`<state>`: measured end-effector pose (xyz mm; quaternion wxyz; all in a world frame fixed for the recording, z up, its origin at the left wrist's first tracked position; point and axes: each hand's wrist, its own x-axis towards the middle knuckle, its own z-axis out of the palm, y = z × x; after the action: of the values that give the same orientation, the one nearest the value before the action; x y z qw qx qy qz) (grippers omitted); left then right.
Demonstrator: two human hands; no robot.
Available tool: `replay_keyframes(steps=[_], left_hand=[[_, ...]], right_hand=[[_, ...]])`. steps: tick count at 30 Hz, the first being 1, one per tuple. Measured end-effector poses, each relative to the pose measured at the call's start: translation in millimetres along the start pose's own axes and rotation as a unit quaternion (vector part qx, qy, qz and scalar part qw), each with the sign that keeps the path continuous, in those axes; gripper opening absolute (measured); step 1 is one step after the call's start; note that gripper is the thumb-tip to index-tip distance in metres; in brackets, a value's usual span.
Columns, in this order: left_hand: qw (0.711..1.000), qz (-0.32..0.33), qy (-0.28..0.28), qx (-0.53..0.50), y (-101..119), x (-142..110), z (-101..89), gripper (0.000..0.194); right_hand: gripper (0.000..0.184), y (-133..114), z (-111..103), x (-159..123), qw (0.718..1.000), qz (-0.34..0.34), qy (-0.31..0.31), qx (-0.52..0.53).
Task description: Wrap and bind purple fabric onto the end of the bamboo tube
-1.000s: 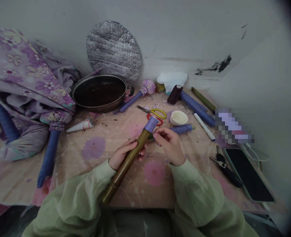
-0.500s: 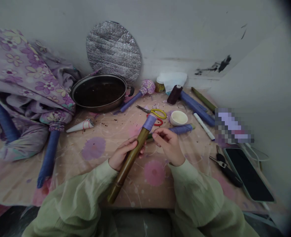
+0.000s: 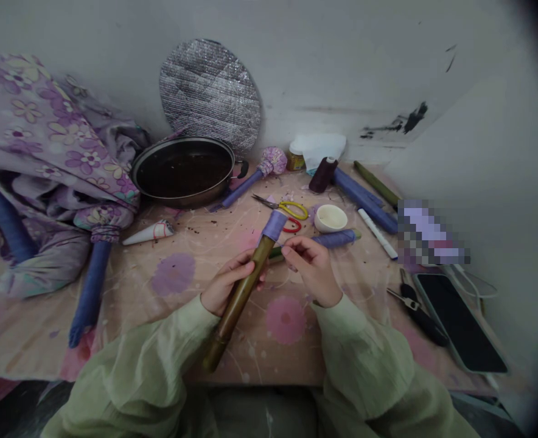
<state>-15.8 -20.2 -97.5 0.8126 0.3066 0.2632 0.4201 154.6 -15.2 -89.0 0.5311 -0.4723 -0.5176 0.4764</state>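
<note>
My left hand (image 3: 232,280) is wrapped round a brown-green bamboo tube (image 3: 244,289), which slants from lower left to upper right. Purple material is wound round the tube's upper end, as a smooth purple wrapping (image 3: 274,225). Right of that end, my right hand (image 3: 312,264) is pinched, thumb against forefinger, on a thin purple thread (image 3: 279,244) running to the wrapping's lower edge. Behind the tube's top lie scissors (image 3: 291,210) with yellow and red handles. Another purple-wrapped stick (image 3: 335,238) lies beyond my right hand, partly hidden by it.
At the back stand a dark pan (image 3: 184,173), a thread spool (image 3: 322,174) and a white bowl (image 3: 330,218). A foil cone (image 3: 150,232) and purple-wrapped handles (image 3: 89,292) lie left. To the right are a white marker (image 3: 377,233), a black-handled tool (image 3: 422,319) and a phone (image 3: 461,322).
The bamboo tube has shifted and turned slightly, its wrapped top moving a little left and up. My right hand stays almost where it was.
</note>
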Motion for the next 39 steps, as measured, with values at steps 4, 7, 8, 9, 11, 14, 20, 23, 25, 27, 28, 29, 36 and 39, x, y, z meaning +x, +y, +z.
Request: replay_keyframes(steps=[4, 7, 8, 9, 11, 14, 20, 23, 25, 27, 28, 29, 36, 39], left_hand=[[1.000, -0.024, -0.002, 0.007, 1, -1, -0.8, 0.028], [0.999, -0.027, -0.011, 0.013, 2, -1, -1.1, 0.028], [0.999, -0.028, -0.017, 0.016, 2, -1, -1.2, 0.027], [0.999, -0.027, -0.021, 0.017, 2, -1, -1.4, 0.027], [0.999, -0.027, -0.021, 0.013, 2, -1, -2.0, 0.026], [1.000, -0.025, -0.017, 0.007, 0, -1, -2.6, 0.026], [0.998, -0.048, -0.022, -0.032, -3, -3, -0.6, 0.030], [0.998, -0.058, -0.022, -0.030, -3, -2, 0.1, 0.028], [0.998, -0.054, -0.020, -0.022, -2, -1, 0.0, 0.028], [0.999, -0.046, -0.016, -0.015, -2, -1, -0.3, 0.027], [0.999, -0.047, -0.013, -0.013, -2, -1, -0.2, 0.027], [0.998, -0.054, -0.010, -0.011, -2, -1, 0.1, 0.028], [0.986, -0.166, -0.005, 0.003, 0, -5, 3.2, 0.040], [0.975, -0.223, 0.008, 0.018, 2, -4, 3.9, 0.042]], right_hand=[[0.017, 0, 0, 0, 1.000, 0.002, 0.008, 0.018], [0.016, 0, 0, 1, 1.000, 0.004, 0.016, 0.024], [0.016, 0, 0, 1, 1.000, 0.005, 0.016, 0.026], [0.016, 1, 0, 1, 0.999, 0.007, 0.015, 0.028], [0.016, 1, 0, 1, 0.999, 0.010, 0.011, 0.032], [0.017, 1, 0, 1, 0.999, 0.015, 0.007, 0.031], [0.022, 0, 2, 0, 1.000, 0.009, 0.006, 0.018], [0.024, 1, 3, -1, 1.000, 0.018, -0.009, 0.003], [0.024, 4, 4, -1, 0.999, 0.028, -0.022, 0.007], [0.027, 7, 4, -2, 0.998, 0.039, -0.040, 0.018], [0.031, 8, 5, -2, 0.997, 0.043, -0.053, 0.022], [0.035, 9, 5, -2, 0.996, 0.045, -0.068, 0.023], [0.030, 9, 10, -8, 0.991, 0.026, -0.129, -0.006], [0.025, 9, 13, -10, 0.992, 0.019, -0.126, -0.011]])
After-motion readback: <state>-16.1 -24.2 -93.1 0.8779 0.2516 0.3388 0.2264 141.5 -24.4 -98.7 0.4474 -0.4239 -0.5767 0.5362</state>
